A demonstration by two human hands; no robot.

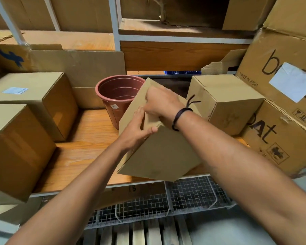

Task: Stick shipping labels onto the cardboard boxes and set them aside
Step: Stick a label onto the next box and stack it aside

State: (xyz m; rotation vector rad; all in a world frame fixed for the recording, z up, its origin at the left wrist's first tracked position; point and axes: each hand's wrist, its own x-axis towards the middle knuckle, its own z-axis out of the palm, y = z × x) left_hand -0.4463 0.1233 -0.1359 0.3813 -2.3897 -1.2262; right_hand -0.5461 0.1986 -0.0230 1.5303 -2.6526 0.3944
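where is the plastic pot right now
In the head view, the plastic pot stands on the wooden shelf at centre, just behind the tilted cardboard box being held.

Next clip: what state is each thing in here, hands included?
held box: tilted, closed, no label showing
left hand: grips the held box's near corner
right hand: curled over the held box's top
flower pot: upright, nothing visible inside
left box: closed, shipping label on top
right box: closed, no label showing
large box: wrinkled white label on its side
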